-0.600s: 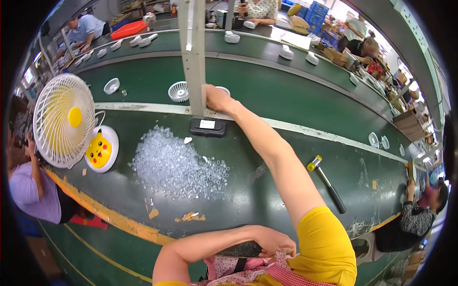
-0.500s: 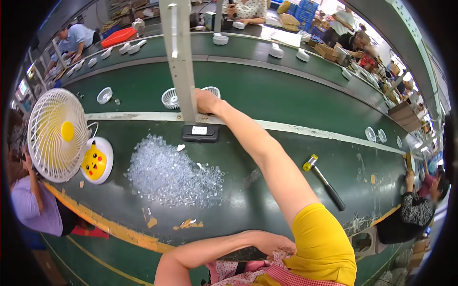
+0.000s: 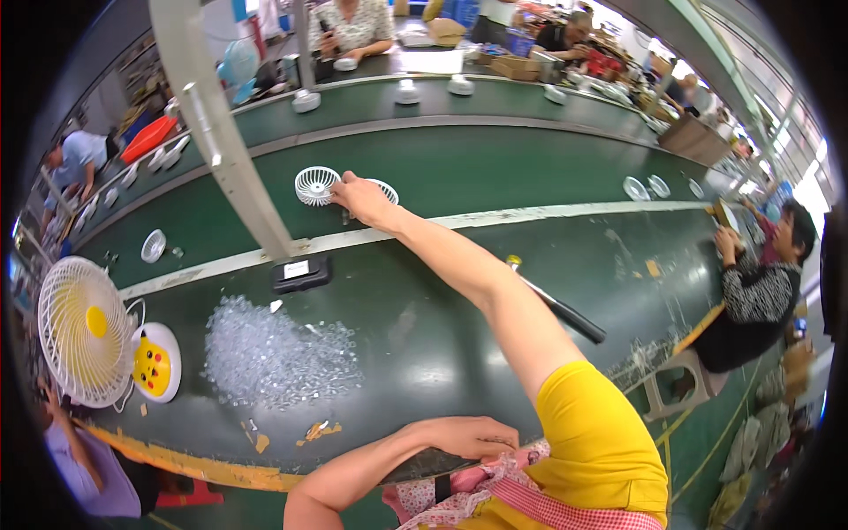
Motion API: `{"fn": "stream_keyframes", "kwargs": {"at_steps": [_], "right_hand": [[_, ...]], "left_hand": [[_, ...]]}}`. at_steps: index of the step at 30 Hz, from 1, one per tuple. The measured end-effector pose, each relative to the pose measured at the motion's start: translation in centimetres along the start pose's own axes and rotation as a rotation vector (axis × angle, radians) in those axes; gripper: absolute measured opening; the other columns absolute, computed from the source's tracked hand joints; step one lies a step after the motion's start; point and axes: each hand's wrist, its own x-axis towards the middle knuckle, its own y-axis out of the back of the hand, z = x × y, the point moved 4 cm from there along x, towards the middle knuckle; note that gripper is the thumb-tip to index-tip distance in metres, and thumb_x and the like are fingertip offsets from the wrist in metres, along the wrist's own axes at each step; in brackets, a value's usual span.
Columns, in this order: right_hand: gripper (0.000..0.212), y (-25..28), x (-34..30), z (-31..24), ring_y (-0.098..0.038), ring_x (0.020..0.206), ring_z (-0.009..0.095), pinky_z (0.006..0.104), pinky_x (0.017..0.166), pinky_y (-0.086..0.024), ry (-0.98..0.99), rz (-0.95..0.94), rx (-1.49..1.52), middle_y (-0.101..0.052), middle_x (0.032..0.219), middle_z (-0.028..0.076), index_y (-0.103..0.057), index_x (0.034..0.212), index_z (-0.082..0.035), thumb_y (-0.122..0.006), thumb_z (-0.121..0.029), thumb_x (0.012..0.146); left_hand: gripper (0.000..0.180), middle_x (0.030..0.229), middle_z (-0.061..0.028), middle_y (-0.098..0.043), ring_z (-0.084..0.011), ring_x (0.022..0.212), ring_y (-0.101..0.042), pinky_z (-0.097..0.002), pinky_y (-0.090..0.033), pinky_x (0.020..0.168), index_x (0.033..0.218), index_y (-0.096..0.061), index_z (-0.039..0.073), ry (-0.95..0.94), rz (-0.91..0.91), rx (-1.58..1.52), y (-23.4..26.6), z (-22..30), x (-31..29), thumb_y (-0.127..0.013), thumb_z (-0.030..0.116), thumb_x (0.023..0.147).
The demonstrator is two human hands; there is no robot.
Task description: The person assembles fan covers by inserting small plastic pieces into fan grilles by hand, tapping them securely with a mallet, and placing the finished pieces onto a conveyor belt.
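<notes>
My right arm stretches across the bench to the far belt, where my right hand (image 3: 364, 200) pinches the near rim of a white round fan grille (image 3: 316, 185). Just behind that hand lies a second white grille (image 3: 386, 189), partly covered by it. My left hand (image 3: 473, 437) rests at the bench's near edge against the pink apron (image 3: 503, 481), its fingers curled together; whatever they may hold is hidden. A heap of small clear plastic pieces (image 3: 274, 353) is spread on the bench left of my arm. Partly behind my right forearm lies a hammer (image 3: 565, 311) with a black handle.
A metal post (image 3: 221, 150) rises left of the grilles, with a black case (image 3: 300, 275) at its foot. At the left stands a white and yellow fan (image 3: 88, 322). More round grilles (image 3: 636, 188) lie on the belt at right. Co-workers sit around the line.
My view has swung, shifting the post leftward and uncovering my right hand, which now shows at the left grille's rim. My left hand's fingers sit slightly further from the apron cloth.
</notes>
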Motion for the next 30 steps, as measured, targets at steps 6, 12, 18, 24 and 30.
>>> {"fn": "stream_keyframes", "kwargs": {"at_steps": [6,12,18,24,30], "right_hand": [[0.019,16.0,-12.9,0.3,-0.065,0.09,0.034,0.0433,0.079,-0.052,-0.004,0.064,-0.01,-0.059,0.108,0.013,-0.066,0.108,-0.01,-0.066,-0.021,0.093],[0.023,23.5,-24.6,-3.0,-0.065,0.096,0.029,0.0409,0.072,-0.056,0.125,-0.038,-0.182,-0.057,0.116,0.011,-0.061,0.111,-0.012,-0.066,-0.019,0.089],[0.019,22.4,-30.6,-5.9,-0.058,0.112,0.021,0.0383,0.09,-0.044,0.135,-0.141,-0.563,-0.054,0.133,0.005,-0.068,0.103,-0.017,-0.062,-0.021,0.085],[0.012,21.9,-32.1,-8.1,-0.042,0.136,0.03,0.0573,0.118,-0.024,0.061,0.09,-0.527,-0.054,0.134,0.008,-0.067,0.091,-0.014,-0.065,-0.017,0.079],[0.015,18.7,-32.1,-7.0,-0.054,0.122,0.027,0.0547,0.114,-0.032,0.072,0.244,-0.376,-0.059,0.123,0.01,-0.066,0.091,-0.013,-0.065,-0.011,0.077]], "left_hand": [[0.029,0.073,0.0023,-0.053,-0.0047,0.063,-0.047,-0.0237,-0.037,0.056,0.13,-0.057,0.007,0.248,0.007,-0.116,0.0,0.2,0.1,-0.055,0.019,0.104],[0.037,0.074,0.0024,-0.059,-0.0041,0.062,-0.048,-0.0223,-0.038,0.055,0.137,-0.059,0.008,0.417,0.107,-0.053,0.1,0.5,-0.4,-0.059,0.018,0.101],[0.028,0.067,0.0022,-0.057,-0.0038,0.059,-0.047,-0.0233,-0.039,0.056,0.127,-0.065,0.007,0.519,0.351,-0.045,-0.9,0.8,-0.1,-0.055,0.013,0.101],[0.031,0.084,0.0018,-0.057,-0.0043,0.076,-0.051,-0.0212,-0.042,0.067,0.123,-0.063,0.006,0.363,0.506,0.342,-2.2,1.7,1.2,-0.063,0.008,0.093],[0.021,0.09,0.001,-0.058,-0.0059,0.078,-0.049,-0.0205,-0.042,0.071,0.121,-0.055,0.004,0.276,0.729,0.132,-1.9,0.7,-0.1,-0.055,0.014,0.102]]}}
